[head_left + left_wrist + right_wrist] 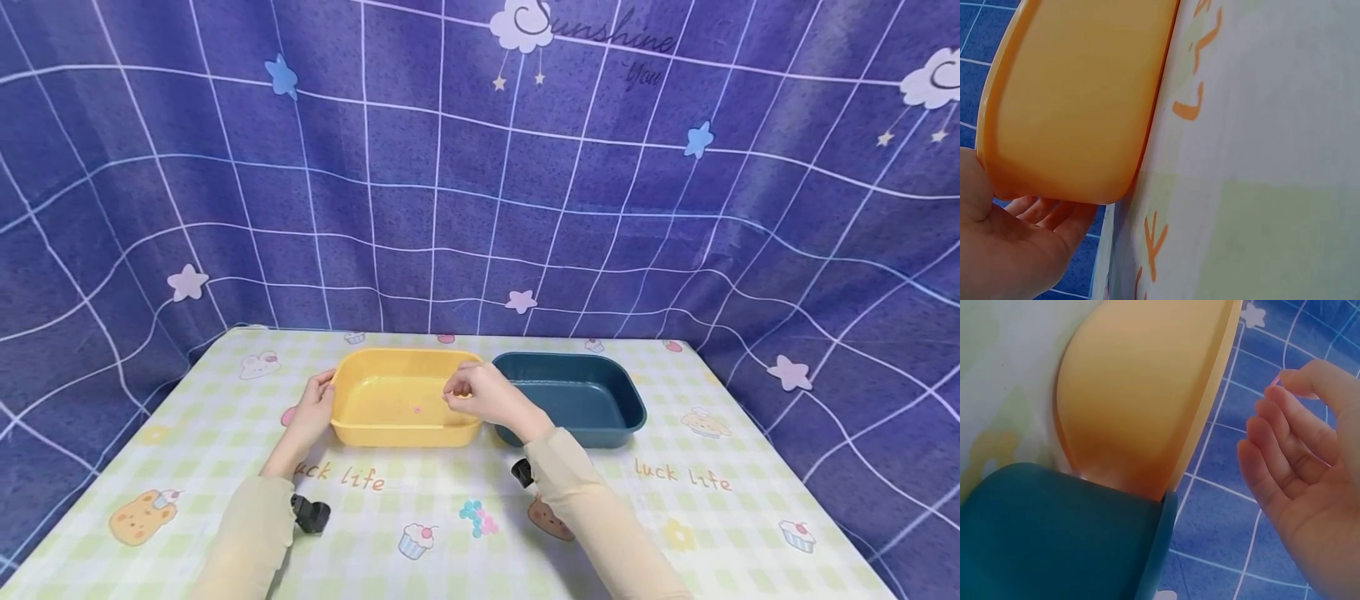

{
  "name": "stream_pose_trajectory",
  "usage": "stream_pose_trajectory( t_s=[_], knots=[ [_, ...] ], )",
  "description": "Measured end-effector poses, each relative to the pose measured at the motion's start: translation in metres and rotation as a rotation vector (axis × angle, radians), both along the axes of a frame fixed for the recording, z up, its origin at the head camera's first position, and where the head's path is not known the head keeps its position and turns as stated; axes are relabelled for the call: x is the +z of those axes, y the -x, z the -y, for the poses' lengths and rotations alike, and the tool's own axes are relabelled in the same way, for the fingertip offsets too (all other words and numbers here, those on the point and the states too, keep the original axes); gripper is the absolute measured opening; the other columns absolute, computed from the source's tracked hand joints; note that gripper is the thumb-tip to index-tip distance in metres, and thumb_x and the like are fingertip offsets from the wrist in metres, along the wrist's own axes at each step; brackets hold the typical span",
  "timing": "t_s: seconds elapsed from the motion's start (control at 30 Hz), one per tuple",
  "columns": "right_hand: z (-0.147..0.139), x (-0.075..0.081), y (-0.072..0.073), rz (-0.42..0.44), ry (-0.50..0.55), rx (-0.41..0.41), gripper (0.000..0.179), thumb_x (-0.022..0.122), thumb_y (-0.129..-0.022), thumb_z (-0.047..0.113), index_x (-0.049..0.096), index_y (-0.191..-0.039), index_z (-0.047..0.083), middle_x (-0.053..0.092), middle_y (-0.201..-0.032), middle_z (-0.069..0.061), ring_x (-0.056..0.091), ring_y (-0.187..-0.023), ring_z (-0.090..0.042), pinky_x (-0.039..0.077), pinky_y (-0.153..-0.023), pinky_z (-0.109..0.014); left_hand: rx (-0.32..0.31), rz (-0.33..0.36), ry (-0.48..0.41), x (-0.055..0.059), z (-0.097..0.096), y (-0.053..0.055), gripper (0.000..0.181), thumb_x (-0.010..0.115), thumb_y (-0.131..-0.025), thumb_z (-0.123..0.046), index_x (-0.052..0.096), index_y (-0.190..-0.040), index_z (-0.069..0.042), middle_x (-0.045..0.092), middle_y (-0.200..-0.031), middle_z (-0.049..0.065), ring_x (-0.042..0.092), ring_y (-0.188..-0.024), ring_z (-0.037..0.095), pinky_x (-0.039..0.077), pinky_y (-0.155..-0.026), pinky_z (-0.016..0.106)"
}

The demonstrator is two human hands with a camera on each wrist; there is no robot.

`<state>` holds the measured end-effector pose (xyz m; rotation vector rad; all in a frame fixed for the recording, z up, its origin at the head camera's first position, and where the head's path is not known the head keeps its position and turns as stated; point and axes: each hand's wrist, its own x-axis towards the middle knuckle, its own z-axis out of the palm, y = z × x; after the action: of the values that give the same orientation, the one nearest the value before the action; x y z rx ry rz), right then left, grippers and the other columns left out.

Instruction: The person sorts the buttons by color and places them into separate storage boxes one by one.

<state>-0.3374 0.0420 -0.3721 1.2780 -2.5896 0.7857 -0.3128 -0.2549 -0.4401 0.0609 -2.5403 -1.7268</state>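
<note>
My left hand [313,410] holds the left end of a yellow plastic basin [405,437]; in the left wrist view its thumb lies at the rim and its fingers against the end wall. My right hand [483,393] is over the basin's right side. Between thumb and index fingertip it pinches a tiny pink piece [1275,381], whose kind is too small to tell. Another small pink piece [417,410] lies on the basin floor. Nearer to me on the tablecloth is a cluster of small turquoise and pink pieces [478,518].
A dark teal basin [637,408] stands to the right, close against the yellow one. The table [750,533] has a green-and-white checked cloth with printed cartoons. A blue gridded curtain [480,167] hangs behind and at both sides.
</note>
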Motion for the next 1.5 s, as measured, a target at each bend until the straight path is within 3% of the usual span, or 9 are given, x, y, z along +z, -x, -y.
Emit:
stream_pose_trajectory(
  t_s=[0.7,0.93,1.5],
  knots=[
    [0.016,-0.014,0.027,-0.039,-0.001,-0.019,0.006,0.066,-0.083,0.011,0.07,-0.083,0.008,0.066,-0.076,0.0,0.059,-0.07,-0.007,0.05,-0.065,-0.015,0.001,-0.02,-0.012,-0.002,-0.001,0.001,0.049,0.02,-0.104,-0.018,0.009,-0.147,0.001,0.021,-0.15,0.028,0.024,-0.139,0.04,0.023,-0.115,0.049],
    [0.021,-0.018,0.029,0.005,0.005,-0.028,0.005,0.066,-0.084,0.009,0.07,-0.083,0.007,0.067,-0.075,-0.001,0.059,-0.069,-0.007,0.049,-0.063,-0.013,0.007,-0.02,-0.003,-0.004,0.001,0.001,0.049,0.021,-0.104,-0.018,0.01,-0.147,0.001,0.02,-0.151,0.028,0.023,-0.139,0.04,0.022,-0.115,0.049],
    [0.031,-0.031,0.042,-0.041,-0.036,-0.073,0.007,0.067,-0.083,0.012,0.073,-0.082,0.008,0.068,-0.077,0.0,0.06,-0.071,-0.007,0.049,-0.066,-0.014,-0.001,-0.019,0.005,-0.006,0.002,0.0,0.049,0.022,-0.103,-0.017,0.009,-0.147,0.001,0.019,-0.151,0.028,0.022,-0.139,0.041,0.022,-0.115,0.051]
  ],
)
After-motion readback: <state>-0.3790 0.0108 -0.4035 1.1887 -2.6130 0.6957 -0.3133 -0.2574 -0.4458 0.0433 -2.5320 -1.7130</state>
